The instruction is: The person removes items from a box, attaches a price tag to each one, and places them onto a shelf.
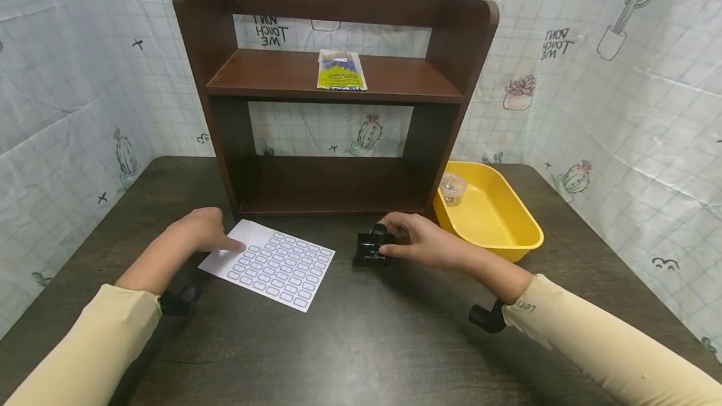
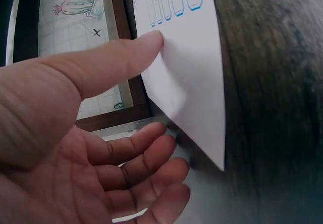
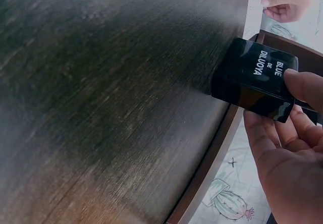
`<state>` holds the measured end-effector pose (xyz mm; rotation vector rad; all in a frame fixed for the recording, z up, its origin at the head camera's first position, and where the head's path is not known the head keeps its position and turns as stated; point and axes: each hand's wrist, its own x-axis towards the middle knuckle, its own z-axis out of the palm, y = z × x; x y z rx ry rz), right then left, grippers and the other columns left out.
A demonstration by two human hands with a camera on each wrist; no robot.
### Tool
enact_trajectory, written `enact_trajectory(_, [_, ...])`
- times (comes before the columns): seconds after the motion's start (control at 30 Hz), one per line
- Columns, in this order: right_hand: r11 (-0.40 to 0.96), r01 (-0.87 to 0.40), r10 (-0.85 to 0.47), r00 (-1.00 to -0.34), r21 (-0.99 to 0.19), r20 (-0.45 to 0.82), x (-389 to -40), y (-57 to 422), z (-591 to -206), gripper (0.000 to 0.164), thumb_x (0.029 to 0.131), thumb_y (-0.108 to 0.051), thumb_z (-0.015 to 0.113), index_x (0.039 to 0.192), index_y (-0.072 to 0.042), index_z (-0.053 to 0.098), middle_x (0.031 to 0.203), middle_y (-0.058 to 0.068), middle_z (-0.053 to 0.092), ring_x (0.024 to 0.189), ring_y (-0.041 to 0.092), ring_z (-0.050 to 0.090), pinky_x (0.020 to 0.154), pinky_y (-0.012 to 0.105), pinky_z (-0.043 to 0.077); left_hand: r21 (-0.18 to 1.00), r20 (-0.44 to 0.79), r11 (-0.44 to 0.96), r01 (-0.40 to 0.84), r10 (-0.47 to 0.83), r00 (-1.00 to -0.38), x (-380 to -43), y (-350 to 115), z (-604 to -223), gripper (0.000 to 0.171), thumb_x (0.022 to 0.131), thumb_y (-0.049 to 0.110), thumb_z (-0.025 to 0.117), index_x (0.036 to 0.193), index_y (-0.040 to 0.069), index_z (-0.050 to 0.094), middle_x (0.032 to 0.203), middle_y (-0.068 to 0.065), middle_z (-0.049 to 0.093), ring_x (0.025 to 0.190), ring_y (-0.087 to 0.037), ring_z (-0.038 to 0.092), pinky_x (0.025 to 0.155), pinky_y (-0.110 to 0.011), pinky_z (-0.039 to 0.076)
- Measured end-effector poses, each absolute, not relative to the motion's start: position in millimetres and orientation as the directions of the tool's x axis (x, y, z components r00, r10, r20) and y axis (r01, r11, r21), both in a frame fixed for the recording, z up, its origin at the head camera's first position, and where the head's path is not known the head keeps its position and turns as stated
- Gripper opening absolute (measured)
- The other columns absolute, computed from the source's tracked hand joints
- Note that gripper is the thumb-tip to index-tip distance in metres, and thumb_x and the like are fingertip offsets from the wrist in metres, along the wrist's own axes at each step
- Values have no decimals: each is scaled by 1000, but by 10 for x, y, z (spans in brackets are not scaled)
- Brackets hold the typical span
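Note:
A white paper sheet [image 1: 276, 262] printed with rows of small blue-outlined boxes lies on the table, left of centre. My left hand [image 1: 205, 234] is at its far left corner, the straight thumb touching the blank part and the other fingers loosely bent beside the edge, as the left wrist view shows. To the right of the sheet, my right hand [image 1: 420, 240] holds a black square perfume bottle [image 3: 255, 77] lettered "BLUE DE DILUOYA". Its thumb rests on the lettered face, with the fingers on the opposite side. The bottle stands upright at the table, its dark round cap uppermost.
A brown two-tier shelf [image 1: 338, 190] stands behind the hands, with a yellow-green packet [image 1: 341, 71] on its upper board. Right of it sits a yellow tray [image 1: 496, 205] holding a small clear tub [image 1: 453, 187]. Patterned cloth hangs around the dark table [image 1: 350, 356].

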<state>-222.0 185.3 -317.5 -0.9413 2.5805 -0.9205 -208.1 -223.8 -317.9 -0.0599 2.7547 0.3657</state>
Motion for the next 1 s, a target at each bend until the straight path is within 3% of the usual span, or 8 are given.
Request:
enact_trajectory(0.23, [603, -510, -644, -765, -613, 2, -2205, 1854, -3156, 38, 96, -19, 77, 129, -6, 64, 110, 4, 71, 101, 18, 62, 93, 36, 55, 273, -349, 956, -106, -5, -937, -2079, -2243, -3207, 52, 89, 36, 81, 105, -11, 65, 94, -20, 69, 83, -29, 62, 71, -38, 53])
enact_trajectory(0.47, [592, -528, -657, -754, -608, 15, -2214, 1870, -3189, 41, 96, -18, 76, 132, -4, 63, 114, 7, 72, 104, 21, 64, 93, 38, 57, 351, -322, 930, -105, 15, -946, -2062, -2240, -3233, 36, 89, 25, 82, 95, -4, 62, 84, -11, 58, 79, -24, 55, 64, -31, 44])
enact_trajectory(0.63, [599, -550, -660, -751, -582, 31, -2211, 1871, -3212, 45, 96, -20, 76, 135, -3, 61, 119, 9, 72, 110, 24, 65, 98, 44, 57, 446, -231, 894, -36, 76, -970, -2073, -2201, -3231, 35, 90, 15, 79, 109, -9, 63, 95, -17, 61, 86, -28, 56, 68, -31, 46])
enact_trajectory(0.87, [593, -531, -669, -743, -605, -4, -2208, 1868, -3175, 36, 95, -21, 78, 126, -12, 64, 106, 1, 71, 97, 17, 62, 83, 29, 54, 504, -58, 858, 104, 154, -986, -2067, -2116, -3081, 21, 98, 10, 66, 108, -7, 71, 95, -20, 65, 84, -29, 55, 66, -32, 46])
enact_trajectory(1.0, [597, -474, -645, -764, -648, -36, -2192, 1872, -3129, 41, 97, -33, 76, 131, -15, 64, 117, 1, 71, 108, 18, 64, 96, 37, 56, 559, 80, 811, 171, 153, -985, -2050, -2055, -3011, 16, 100, 8, 60, 104, -4, 70, 87, -16, 65, 79, -26, 55, 63, -32, 42])
